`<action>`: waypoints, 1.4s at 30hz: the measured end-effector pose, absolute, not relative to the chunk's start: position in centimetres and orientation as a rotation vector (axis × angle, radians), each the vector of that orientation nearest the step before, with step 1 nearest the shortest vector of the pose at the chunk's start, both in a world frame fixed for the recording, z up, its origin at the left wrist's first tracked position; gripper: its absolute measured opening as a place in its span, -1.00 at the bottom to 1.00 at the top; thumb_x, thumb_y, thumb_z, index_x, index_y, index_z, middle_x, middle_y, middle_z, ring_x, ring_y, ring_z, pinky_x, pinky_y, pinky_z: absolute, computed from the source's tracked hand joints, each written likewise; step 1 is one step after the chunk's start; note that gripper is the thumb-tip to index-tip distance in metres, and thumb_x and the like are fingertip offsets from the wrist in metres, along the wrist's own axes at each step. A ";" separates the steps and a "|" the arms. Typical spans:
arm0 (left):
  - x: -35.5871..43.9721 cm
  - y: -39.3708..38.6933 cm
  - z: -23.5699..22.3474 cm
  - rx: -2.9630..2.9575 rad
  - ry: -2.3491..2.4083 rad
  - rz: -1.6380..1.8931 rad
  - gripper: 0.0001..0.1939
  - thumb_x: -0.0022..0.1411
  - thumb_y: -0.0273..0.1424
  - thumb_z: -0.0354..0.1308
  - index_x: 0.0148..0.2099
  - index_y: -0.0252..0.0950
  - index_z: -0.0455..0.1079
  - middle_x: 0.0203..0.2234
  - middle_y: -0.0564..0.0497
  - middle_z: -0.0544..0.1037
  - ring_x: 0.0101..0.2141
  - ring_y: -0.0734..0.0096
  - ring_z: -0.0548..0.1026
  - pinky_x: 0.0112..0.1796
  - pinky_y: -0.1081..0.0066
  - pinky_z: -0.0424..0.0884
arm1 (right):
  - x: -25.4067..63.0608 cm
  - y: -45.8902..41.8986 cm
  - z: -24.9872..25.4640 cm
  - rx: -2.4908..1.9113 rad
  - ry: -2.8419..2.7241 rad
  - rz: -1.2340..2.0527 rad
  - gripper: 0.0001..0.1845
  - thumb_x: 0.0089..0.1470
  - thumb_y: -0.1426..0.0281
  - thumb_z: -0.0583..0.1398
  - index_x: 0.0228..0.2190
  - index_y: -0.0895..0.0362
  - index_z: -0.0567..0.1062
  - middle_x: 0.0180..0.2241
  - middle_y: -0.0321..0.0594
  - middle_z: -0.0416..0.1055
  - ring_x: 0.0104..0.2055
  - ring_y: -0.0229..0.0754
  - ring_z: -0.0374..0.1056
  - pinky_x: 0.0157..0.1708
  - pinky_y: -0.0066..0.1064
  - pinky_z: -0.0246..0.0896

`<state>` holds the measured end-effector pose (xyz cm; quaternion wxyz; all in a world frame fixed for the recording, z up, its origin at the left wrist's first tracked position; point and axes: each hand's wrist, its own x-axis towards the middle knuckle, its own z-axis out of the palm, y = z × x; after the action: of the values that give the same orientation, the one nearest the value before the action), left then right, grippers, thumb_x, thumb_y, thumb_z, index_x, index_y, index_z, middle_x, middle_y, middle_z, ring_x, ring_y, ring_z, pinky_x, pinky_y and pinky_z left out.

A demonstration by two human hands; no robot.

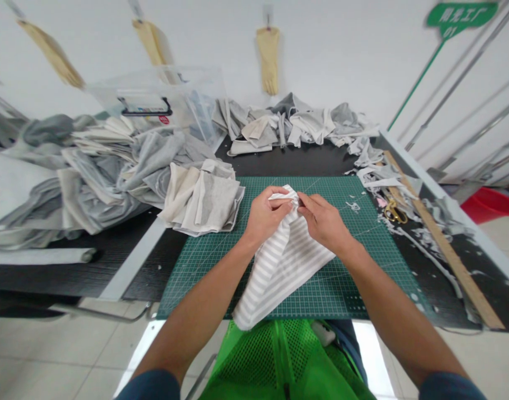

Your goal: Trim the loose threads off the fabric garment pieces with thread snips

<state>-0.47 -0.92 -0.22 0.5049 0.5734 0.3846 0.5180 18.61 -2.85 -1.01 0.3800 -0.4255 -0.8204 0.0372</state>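
Note:
A grey-and-white striped cloth (285,255) hangs from both hands over the green cutting mat (213,272), its lower corner reaching past the mat's near edge. My left hand (269,214) pinches the gathered top of the cloth between thumb and fingers. Close beside it, my right hand (321,219) grips the same bunched edge from the other side. The fingertips of both hands nearly meet at the fold, and some of them are hidden behind the fabric.
Folded grey and beige cloths (204,194) are heaped at the left, before a clear plastic box (166,105). Crumpled scraps (296,122) line the back. At the right lie gold-handled scissors (395,213), a long wooden ruler (450,250) and fabric trimmings. A red bucket (490,204) stands beyond.

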 end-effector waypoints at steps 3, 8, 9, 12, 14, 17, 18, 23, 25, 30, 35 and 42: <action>-0.5 -0.9 -0.2 1.373 0.926 1.252 -0.59 0.12 -0.31 0.41 -0.02 -0.25 0.41 -0.32 -0.02 0.71 -0.43 0.42 0.58 -0.39 0.47 0.42 | 18.6 -2.8 -1.1 -1.088 -2.103 0.083 -0.53 0.41 0.33 0.03 0.27 0.11 0.37 -0.08 0.02 0.48 -0.02 0.04 0.41 0.03 -0.11 0.40; -0.5 -0.9 -0.4 1.358 0.923 1.244 -0.58 0.11 -0.31 0.42 -0.01 -0.25 0.41 -0.33 -0.02 0.71 -0.43 0.42 0.58 -0.40 0.47 0.41 | 18.6 -2.8 -1.1 -1.085 -2.099 0.055 -0.55 0.41 0.33 0.04 0.26 0.06 0.38 -0.11 -0.01 0.48 -0.05 0.03 0.41 0.00 -0.12 0.40; -0.5 -0.8 -0.4 1.353 0.920 1.242 -0.57 0.10 -0.31 0.42 -0.01 -0.25 0.42 -0.33 -0.01 0.71 -0.43 0.41 0.59 -0.38 0.47 0.42 | 18.6 -2.9 -1.1 -1.083 -2.097 0.053 -0.55 0.41 0.33 0.04 0.26 0.06 0.38 -0.12 -0.01 0.48 -0.05 0.03 0.41 0.00 -0.12 0.41; -0.5 -0.7 -0.6 1.337 0.910 1.245 -0.56 0.09 -0.32 0.43 0.00 -0.24 0.42 -0.35 0.00 0.70 -0.40 0.39 0.61 -0.35 0.45 0.45 | 18.5 -2.9 -1.0 -1.078 -2.086 0.052 -0.55 0.41 0.33 0.04 0.26 0.05 0.38 -0.11 -0.01 0.49 -0.03 0.04 0.41 0.01 -0.10 0.41; -0.5 -0.6 -0.7 1.331 0.905 1.248 -0.55 0.09 -0.31 0.44 0.00 -0.24 0.42 -0.36 0.00 0.70 -0.38 0.37 0.61 -0.34 0.44 0.46 | 18.5 -2.9 -1.1 -1.081 -2.075 0.052 -0.55 0.41 0.33 0.04 0.26 0.04 0.38 -0.10 0.00 0.49 -0.02 0.05 0.41 0.02 -0.09 0.40; -0.5 -0.6 -0.7 1.312 0.901 1.245 -0.54 0.08 -0.30 0.44 0.01 -0.25 0.43 -0.36 -0.01 0.70 -0.39 0.37 0.62 -0.34 0.44 0.47 | 18.4 -2.9 -1.1 -1.088 -2.065 0.040 -0.55 0.41 0.34 0.05 0.25 0.05 0.39 -0.09 0.00 0.50 -0.01 0.06 0.41 0.03 -0.09 0.40; -0.5 -0.6 -0.7 1.301 0.898 1.245 -0.54 0.08 -0.30 0.45 0.01 -0.25 0.43 -0.36 -0.01 0.70 -0.40 0.37 0.61 -0.34 0.44 0.47 | 18.4 -2.9 -1.1 -1.087 -2.067 0.033 -0.56 0.41 0.34 0.05 0.24 0.06 0.40 -0.10 0.00 0.50 -0.01 0.06 0.41 0.03 -0.09 0.41; -0.4 -0.6 -0.6 1.263 0.890 1.251 -0.50 0.05 -0.30 0.46 0.01 -0.25 0.43 -0.39 -0.01 0.69 -0.38 0.34 0.62 -0.33 0.42 0.49 | 18.5 -2.9 -1.2 -1.094 -2.088 0.017 -0.57 0.41 0.35 0.05 0.24 0.05 0.40 -0.08 0.00 0.51 -0.02 0.06 0.40 0.02 -0.07 0.41; -0.4 -0.6 -0.6 1.264 0.899 1.249 -0.49 0.04 -0.30 0.47 0.02 -0.25 0.43 -0.39 -0.01 0.69 -0.37 0.32 0.63 -0.32 0.40 0.50 | 18.5 -2.8 -1.2 -1.102 -2.095 0.022 -0.56 0.41 0.35 0.05 0.24 0.05 0.40 -0.08 0.01 0.51 -0.02 0.06 0.40 0.02 -0.07 0.40; -0.4 -0.8 -0.6 1.280 0.896 1.248 -0.50 0.06 -0.31 0.46 0.03 -0.25 0.42 -0.37 -0.02 0.70 -0.36 0.33 0.63 -0.31 0.41 0.50 | 18.6 -2.8 -1.3 -1.110 -2.106 0.028 -0.57 0.40 0.37 0.05 0.23 0.08 0.41 -0.07 0.02 0.50 -0.01 0.06 0.38 0.03 -0.08 0.39; -0.3 -0.8 -0.6 1.314 0.870 1.264 -0.51 0.10 -0.32 0.44 0.04 -0.25 0.39 -0.36 -0.01 0.70 -0.37 0.36 0.63 -0.30 0.43 0.49 | 18.5 -2.8 -1.2 -1.122 -2.096 0.023 -0.59 0.40 0.37 0.06 0.20 0.09 0.43 -0.11 0.00 0.50 -0.03 0.05 0.40 0.02 -0.10 0.40; -0.2 -0.8 -0.4 1.331 0.875 1.268 -0.51 0.09 -0.31 0.44 0.04 -0.26 0.39 -0.36 0.00 0.70 -0.38 0.36 0.62 -0.30 0.42 0.48 | 18.4 -2.9 -1.1 -1.107 -2.080 0.036 -0.62 0.39 0.38 0.06 0.15 0.14 0.46 -0.13 0.01 0.50 -0.06 0.04 0.41 -0.01 -0.12 0.40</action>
<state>-0.25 -0.83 -0.44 0.5250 0.5564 0.3659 0.5301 18.38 -2.86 -1.13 0.3826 -0.4342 -0.8154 0.0139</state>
